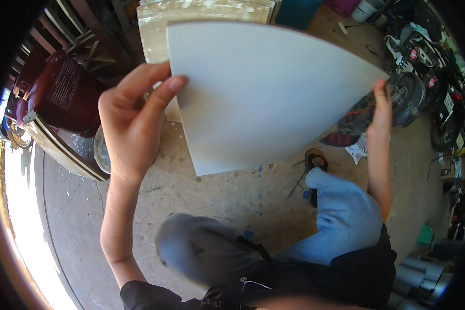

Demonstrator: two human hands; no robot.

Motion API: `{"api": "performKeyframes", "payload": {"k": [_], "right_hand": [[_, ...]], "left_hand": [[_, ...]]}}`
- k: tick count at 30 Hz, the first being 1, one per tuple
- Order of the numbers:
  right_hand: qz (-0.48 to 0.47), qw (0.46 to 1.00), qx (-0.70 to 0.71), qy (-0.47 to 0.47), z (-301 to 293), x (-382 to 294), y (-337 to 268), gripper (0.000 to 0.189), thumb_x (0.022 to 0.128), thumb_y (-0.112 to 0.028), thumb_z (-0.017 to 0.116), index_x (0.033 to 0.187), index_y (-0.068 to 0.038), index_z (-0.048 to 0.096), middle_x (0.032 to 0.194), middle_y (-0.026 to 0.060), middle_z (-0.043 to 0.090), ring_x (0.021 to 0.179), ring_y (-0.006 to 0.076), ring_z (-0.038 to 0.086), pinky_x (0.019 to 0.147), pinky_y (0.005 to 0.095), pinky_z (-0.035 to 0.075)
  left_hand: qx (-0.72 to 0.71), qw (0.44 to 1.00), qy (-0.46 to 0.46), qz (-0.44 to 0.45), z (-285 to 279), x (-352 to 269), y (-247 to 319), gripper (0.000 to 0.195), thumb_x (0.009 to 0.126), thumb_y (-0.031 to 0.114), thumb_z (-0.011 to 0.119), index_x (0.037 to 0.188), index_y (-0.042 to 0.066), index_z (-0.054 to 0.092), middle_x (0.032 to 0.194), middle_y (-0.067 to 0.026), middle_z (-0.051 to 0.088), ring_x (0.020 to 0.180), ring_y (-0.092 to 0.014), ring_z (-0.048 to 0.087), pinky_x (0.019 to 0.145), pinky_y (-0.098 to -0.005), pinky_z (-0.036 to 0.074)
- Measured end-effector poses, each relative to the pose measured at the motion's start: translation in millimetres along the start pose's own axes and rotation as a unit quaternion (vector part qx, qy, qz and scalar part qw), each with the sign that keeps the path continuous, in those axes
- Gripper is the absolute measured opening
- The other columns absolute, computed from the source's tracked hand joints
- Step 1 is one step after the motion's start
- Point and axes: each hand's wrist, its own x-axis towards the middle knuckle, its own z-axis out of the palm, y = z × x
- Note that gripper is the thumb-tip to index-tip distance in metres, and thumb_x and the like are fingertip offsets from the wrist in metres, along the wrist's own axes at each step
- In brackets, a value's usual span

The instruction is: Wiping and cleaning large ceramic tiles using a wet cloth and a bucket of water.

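A flat white panel (255,93) is raised before me, tilted, its edges bowed by the wide lens. My left hand (130,120) pinches its left edge, with the thumb on the near face and the fingers behind. At the far right corner, my right hand (379,112) grips the edge; most of its fingers are hidden. Behind the panel stand several pale, stained boards (153,38), partly covered by it. My bent legs in jeans (345,217) are below the panel, one sandalled foot (316,159) on the concrete floor.
A maroon plastic bin (68,89) bearing writing stands at left, by a board (64,149) and a round container (102,151). Motorcycles (407,89) are parked at right. Grey pipes (420,273) lie lower right. Blue flecks and twigs dot the concrete floor (201,201).
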Motion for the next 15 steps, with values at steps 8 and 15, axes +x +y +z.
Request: {"api": "performKeyframes", "payload": {"k": [8,15], "right_hand": [[-0.064,0.994,0.003,0.087,-103.6,148.7,-69.2,0.047,0.084,-0.037,0.065,0.115,-0.003,0.057,0.111,0.0058,0.06,0.102,0.0183,0.056,0.087,0.0308,0.044],[-0.192,0.98,0.022,0.052,-153.0,274.4,-21.9,0.039,0.084,-0.031,0.067,0.111,-0.005,0.057,0.101,0.0038,0.063,0.086,0.0162,0.061,0.072,0.03,0.05]], "left_hand": [[0.006,0.998,-0.02,0.065,148.0,118.4,6.8,0.023,0.082,0.01,0.066,0.101,-0.003,0.066,0.089,-0.0084,0.068,0.077,-0.01,0.061,0.072,-0.0188,0.045],[-0.139,0.986,0.007,-0.09,293.8,205.6,-63.1,0.038,0.084,0.023,0.063,0.115,0.0,0.061,0.095,-0.012,0.061,0.084,-0.018,0.054,0.077,-0.0329,0.043]]}}
